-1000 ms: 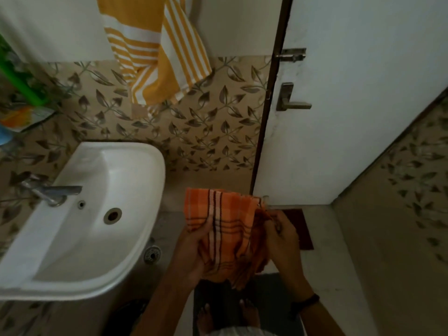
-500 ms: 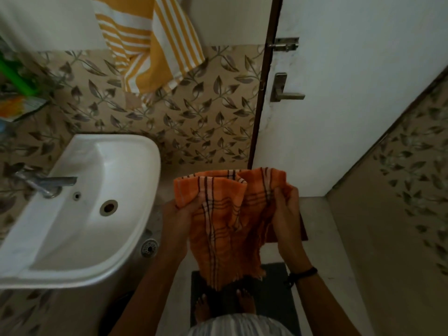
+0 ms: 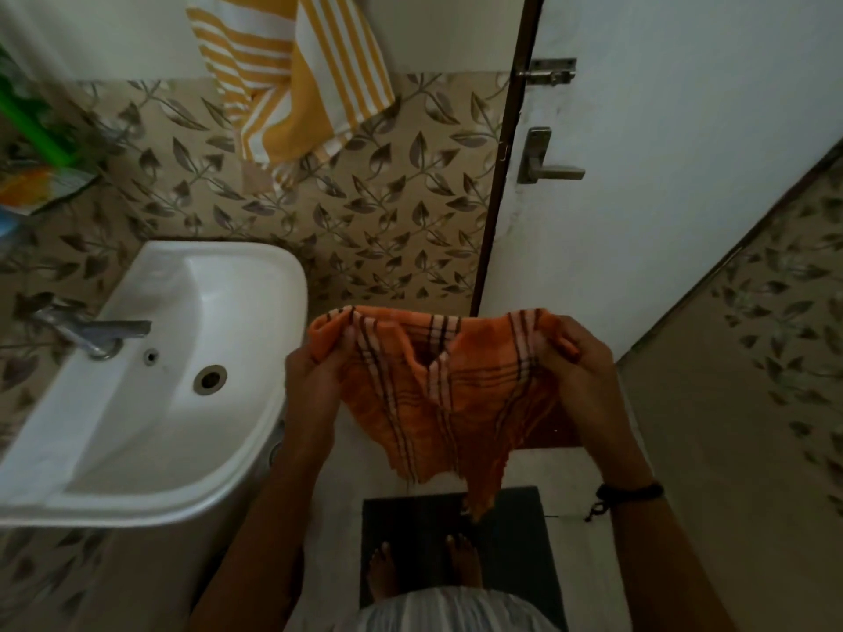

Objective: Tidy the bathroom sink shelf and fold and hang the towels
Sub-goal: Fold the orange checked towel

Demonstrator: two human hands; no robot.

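A wet corner could result if the orange checked towel (image 3: 438, 385) is swung against the sink (image 3: 255, 476) just beside it, or a crooked fold if a pinch slips. The towel is held spread between sink and door (image 3: 661, 175), its top edge pinched by the left hand (image 3: 314, 380) and right hand (image 3: 579, 362), with the frayed lower edge hanging crumpled.

The pale tiled floor (image 3: 565, 469) carries a dark mat (image 3: 511, 563), on which the person's bare feet (image 3: 463, 563) stand. A reddish-brown mat (image 3: 554, 433) lies nearer the door, partly hidden.
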